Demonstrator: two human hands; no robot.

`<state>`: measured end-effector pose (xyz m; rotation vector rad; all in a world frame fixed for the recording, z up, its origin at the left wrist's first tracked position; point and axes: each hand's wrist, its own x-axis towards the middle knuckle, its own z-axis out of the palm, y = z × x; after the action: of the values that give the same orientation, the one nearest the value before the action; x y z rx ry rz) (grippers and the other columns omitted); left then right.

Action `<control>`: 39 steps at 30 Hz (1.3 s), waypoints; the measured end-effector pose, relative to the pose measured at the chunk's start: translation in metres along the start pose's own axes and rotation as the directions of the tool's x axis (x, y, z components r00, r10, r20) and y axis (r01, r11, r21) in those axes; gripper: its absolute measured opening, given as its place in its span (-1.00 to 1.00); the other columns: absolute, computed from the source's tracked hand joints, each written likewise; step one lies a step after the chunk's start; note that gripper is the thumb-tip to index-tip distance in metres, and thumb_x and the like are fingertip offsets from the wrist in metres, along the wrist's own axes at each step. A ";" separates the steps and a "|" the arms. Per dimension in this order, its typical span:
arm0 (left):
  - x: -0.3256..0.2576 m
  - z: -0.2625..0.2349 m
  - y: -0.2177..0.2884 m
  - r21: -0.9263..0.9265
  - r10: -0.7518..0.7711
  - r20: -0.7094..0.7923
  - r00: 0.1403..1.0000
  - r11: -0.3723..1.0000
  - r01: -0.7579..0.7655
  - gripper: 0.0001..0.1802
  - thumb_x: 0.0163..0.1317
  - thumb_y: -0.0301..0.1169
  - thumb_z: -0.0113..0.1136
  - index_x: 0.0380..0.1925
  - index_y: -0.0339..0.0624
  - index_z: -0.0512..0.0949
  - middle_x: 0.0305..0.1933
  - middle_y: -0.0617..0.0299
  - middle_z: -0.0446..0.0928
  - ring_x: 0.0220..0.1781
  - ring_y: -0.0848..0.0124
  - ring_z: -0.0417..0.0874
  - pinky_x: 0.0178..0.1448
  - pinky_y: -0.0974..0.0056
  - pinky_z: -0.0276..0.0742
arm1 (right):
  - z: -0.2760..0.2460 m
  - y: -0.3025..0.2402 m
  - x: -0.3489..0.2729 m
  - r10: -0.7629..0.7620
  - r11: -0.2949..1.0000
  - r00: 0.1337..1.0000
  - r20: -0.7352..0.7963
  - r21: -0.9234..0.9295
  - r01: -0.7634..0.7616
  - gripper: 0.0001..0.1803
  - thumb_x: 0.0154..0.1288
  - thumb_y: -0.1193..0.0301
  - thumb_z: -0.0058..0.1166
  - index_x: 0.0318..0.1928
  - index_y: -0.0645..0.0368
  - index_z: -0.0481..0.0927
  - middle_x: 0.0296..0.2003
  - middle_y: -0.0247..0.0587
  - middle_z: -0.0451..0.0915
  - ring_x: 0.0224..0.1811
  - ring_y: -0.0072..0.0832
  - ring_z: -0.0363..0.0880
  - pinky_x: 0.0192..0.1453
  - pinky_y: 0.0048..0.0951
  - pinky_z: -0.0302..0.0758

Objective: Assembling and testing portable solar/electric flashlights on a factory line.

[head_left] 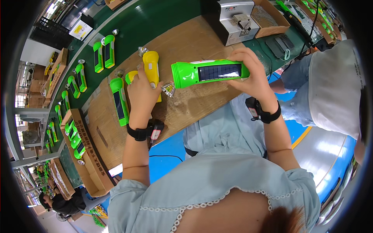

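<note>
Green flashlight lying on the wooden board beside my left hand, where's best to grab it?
Probably take the green flashlight across its slim body, just nearer you than the wider head, coming from above and the left: it lies solar panel up, and your left hand crowds its right side.

A brown wooden board [186, 42] covers part of a green workbench [155, 19], whose bare top shows toward eleven o'clock. Glossy blue floor [166, 169] appears near seven o'clock and again between three and four, where a yellow stripe [302, 137] crosses it and white glare [332, 149] shines off it. Bright windows [19, 98] stand at nine o'clock, just beside a grey beam [31, 110].
</note>
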<state>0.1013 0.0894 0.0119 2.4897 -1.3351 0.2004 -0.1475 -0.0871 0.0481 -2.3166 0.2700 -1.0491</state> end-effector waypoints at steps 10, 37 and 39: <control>-0.006 0.007 0.009 -0.324 0.184 -0.052 0.982 0.927 -0.191 -0.20 -0.04 -0.22 0.30 0.15 -0.38 0.20 -0.24 -0.13 0.46 -0.17 -0.03 0.51 -0.09 0.09 0.44 | 0.003 0.020 -0.030 0.135 0.978 0.991 0.018 -0.164 -0.131 -0.55 -0.20 0.45 0.37 -0.22 0.20 0.48 -0.22 -0.16 0.47 -0.16 -0.20 0.49 -0.11 -0.37 0.44; -0.023 -0.021 0.034 -0.154 0.277 -0.769 0.576 0.794 -0.587 -0.43 -0.31 -0.69 0.29 -0.20 0.00 0.42 0.01 0.07 0.45 -0.06 0.18 0.51 -0.06 0.19 0.34 | 0.135 -0.032 -0.012 0.268 0.960 0.961 0.062 -0.103 -0.261 -0.50 -0.07 0.39 0.26 -0.07 0.22 0.40 -0.21 -0.01 0.45 -0.19 -0.07 0.49 -0.15 -0.24 0.47; -0.024 -0.022 0.034 -0.155 0.278 -0.763 0.584 0.798 -0.582 -0.47 -0.30 -0.69 0.26 -0.23 -0.02 0.44 -0.01 0.08 0.46 -0.06 0.18 0.51 -0.06 0.19 0.34 | 0.142 -0.037 -0.009 0.248 0.966 0.967 0.056 -0.091 -0.243 -0.49 -0.09 0.37 0.27 -0.08 0.21 0.40 -0.23 -0.04 0.47 -0.20 -0.09 0.49 -0.17 -0.24 0.47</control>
<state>0.0606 0.0976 0.0329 1.4252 -1.4088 0.8314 -0.0503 0.0061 -0.0109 -2.3138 0.5693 -0.8502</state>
